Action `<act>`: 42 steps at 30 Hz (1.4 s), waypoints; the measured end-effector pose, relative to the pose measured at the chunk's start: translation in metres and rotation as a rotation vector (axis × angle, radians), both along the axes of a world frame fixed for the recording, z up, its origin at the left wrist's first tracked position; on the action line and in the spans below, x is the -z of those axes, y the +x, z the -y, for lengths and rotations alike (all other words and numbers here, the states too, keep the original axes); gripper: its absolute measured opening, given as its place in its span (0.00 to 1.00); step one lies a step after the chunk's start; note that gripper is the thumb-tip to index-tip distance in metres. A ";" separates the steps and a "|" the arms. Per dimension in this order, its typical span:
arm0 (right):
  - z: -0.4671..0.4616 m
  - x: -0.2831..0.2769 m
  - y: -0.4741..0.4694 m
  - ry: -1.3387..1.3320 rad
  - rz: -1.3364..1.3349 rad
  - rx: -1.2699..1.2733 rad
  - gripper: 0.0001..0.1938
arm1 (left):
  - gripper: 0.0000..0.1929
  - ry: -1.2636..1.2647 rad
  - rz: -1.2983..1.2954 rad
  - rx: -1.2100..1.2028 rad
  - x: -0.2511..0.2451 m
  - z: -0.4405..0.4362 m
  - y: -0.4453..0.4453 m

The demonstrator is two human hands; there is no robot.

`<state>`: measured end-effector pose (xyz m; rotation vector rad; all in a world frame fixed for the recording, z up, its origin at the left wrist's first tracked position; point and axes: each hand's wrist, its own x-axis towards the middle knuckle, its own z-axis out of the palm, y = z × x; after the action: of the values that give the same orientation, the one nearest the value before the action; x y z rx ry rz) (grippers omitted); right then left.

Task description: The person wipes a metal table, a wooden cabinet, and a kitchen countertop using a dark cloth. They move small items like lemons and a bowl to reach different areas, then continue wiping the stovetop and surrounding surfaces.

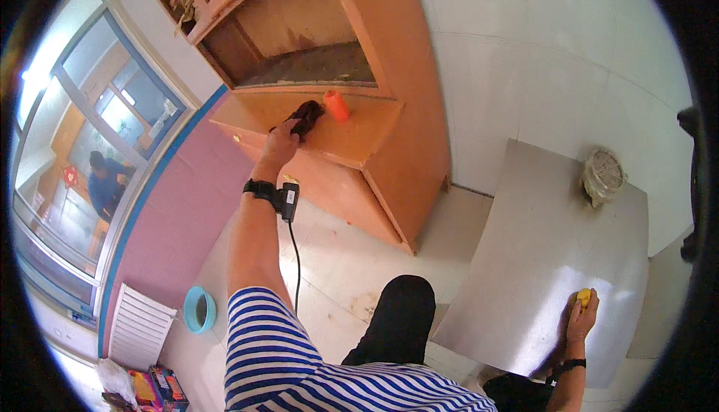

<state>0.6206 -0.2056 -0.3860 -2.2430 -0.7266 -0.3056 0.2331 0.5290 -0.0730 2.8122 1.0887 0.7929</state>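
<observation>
My left hand [282, 141] grips a dark brown cloth [306, 120] on the lower ledge of an orange-brown wooden cabinet [365, 131]. Just right of the cloth, an orange cylinder [337, 106] stands on the same ledge. Over to the right, my right hand [582, 313] holds a small yellow object [584, 297] against a grey metal-looking tabletop [522, 254]; what the object is cannot be told. A round thing wrapped in clear plastic [603, 175] lies near the far edge of that tabletop. Black bands with small devices are on both wrists, and a cable hangs from the left one.
On the floor at left stands a turquoise basin [200, 310], beside a white radiator [140, 325]. Colourful boxes [160, 389] lie at the lower left. The cabinet's open shelf [314, 66] is above the ledge. A person in blue [107, 181] shows in the window.
</observation>
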 end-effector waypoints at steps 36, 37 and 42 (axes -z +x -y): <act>-0.110 -0.112 -0.160 0.207 -0.522 -0.210 0.26 | 0.19 -2.664 0.456 0.318 0.188 0.402 0.114; -0.107 -0.120 -0.168 0.311 -0.674 -0.304 0.26 | 0.19 -2.707 0.446 0.379 0.188 0.406 0.116; -0.093 -0.150 -0.196 0.790 -1.308 -0.320 0.23 | 0.25 -2.353 0.128 0.430 0.156 0.444 0.153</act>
<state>0.4248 -0.1124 -0.2360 -1.1287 -0.1429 0.8358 0.3862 0.0853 -0.2288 0.7555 0.4329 -0.3816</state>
